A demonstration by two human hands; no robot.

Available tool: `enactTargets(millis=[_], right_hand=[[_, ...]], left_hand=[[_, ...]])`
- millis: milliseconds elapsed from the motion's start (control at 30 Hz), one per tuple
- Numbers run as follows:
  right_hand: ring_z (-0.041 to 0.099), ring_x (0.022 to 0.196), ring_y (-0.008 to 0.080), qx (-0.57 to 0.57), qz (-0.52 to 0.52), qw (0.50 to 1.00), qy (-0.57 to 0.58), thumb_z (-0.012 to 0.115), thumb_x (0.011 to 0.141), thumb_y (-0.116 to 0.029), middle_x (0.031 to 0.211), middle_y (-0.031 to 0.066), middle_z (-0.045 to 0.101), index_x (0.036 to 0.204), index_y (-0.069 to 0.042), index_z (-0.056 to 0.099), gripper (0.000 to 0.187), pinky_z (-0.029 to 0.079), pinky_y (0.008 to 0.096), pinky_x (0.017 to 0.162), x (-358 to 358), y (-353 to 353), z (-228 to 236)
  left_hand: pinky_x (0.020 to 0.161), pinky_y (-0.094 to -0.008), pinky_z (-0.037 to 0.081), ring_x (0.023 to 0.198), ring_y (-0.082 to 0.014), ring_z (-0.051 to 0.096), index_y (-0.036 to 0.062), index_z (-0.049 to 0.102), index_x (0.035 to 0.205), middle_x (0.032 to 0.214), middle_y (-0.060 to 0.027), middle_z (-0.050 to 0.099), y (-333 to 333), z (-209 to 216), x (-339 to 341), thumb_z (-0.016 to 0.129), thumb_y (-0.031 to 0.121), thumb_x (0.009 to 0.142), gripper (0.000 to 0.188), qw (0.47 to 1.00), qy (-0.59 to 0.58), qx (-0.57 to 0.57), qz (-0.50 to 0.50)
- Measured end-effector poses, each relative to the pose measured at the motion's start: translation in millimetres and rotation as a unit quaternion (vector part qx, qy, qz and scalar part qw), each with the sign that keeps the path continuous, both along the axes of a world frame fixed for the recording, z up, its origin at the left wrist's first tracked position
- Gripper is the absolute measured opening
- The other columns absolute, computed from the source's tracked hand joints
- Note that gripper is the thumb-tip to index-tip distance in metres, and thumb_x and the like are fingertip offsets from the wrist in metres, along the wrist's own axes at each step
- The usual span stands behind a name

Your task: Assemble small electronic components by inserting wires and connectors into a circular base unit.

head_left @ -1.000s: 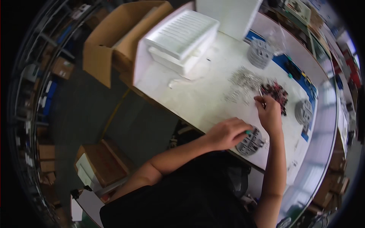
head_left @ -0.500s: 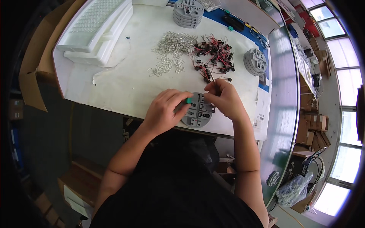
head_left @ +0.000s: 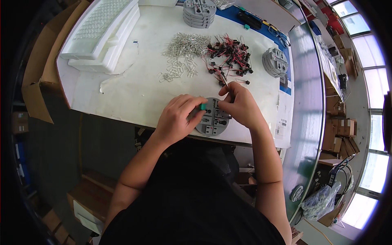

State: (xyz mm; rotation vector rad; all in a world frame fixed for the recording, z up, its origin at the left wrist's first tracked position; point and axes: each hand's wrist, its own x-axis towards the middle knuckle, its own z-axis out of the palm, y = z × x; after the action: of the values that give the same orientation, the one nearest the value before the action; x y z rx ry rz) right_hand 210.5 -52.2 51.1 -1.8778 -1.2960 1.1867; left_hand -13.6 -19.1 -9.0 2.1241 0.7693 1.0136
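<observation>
A round grey plastic disc (head_left: 209,130) with slots and small black parts lies flat near the table's front edge. My left hand (head_left: 178,118) is at its left side, thumb and forefinger closed on a small green block (head_left: 202,106) at the upper left of the disc. Over the disc's upper right, my right hand (head_left: 243,107) has its fingers closed round a slim metal tool (head_left: 224,80), one end of which sticks up past the knuckles. The tool's other end, and whatever the fingertips touch, is hidden by the hand.
Beyond my hands lie a heap of small clear U-shaped pieces (head_left: 183,47) and a tangle of black parts with red wires (head_left: 232,55). Stacks of grey discs stand far back (head_left: 199,18) and at right (head_left: 275,63). White foam trays (head_left: 92,61) sit at left.
The view has shifted slightly. Both hands keep nearly the same place and grip at the disc; the right hand and its tool have tilted a little.
</observation>
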Motion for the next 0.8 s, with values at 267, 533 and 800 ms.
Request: enactTargets(millis=[267,533,800], right_hand=[[0.059,0.068,0.0073,0.007,0.011,0.999,-0.050,0.076,0.085,-0.007,0.072,0.0017,0.065,0.107,0.002,0.065,0.026,0.047,0.0265,0.062,-3,3,1],[0.062,0.071,0.0075,0.011,-0.040,0.999,0.026,0.079,0.092,-0.016,0.078,0.0050,0.071,0.096,0.004,0.072,0.022,0.049,0.0261,0.065,21,-9,-5],[0.063,0.070,0.0106,0.045,-0.003,0.999,-0.027,0.078,0.088,-0.015,0.075,0.0053,0.070,0.094,0.005,0.075,0.022,0.052,0.0285,0.066,8,-15,-18]], left_hand=[[0.084,-0.0404,0.054,0.087,-0.0268,0.067,0.0084,0.070,0.114,0.095,-0.0058,0.068,0,2,0,0.079,0.006,0.086,0.030,1.000,-0.001,-0.005,0.000],[0.082,-0.0403,0.054,0.087,-0.0266,0.068,0.0073,0.071,0.115,0.095,-0.0061,0.068,2,1,0,0.079,0.006,0.087,0.029,1.000,-0.006,-0.007,-0.002],[0.068,-0.0300,0.054,0.081,-0.0180,0.065,0.0028,0.072,0.120,0.098,-0.0076,0.066,0,4,4,0.075,-0.002,0.091,0.030,0.999,-0.003,-0.038,-0.010]])
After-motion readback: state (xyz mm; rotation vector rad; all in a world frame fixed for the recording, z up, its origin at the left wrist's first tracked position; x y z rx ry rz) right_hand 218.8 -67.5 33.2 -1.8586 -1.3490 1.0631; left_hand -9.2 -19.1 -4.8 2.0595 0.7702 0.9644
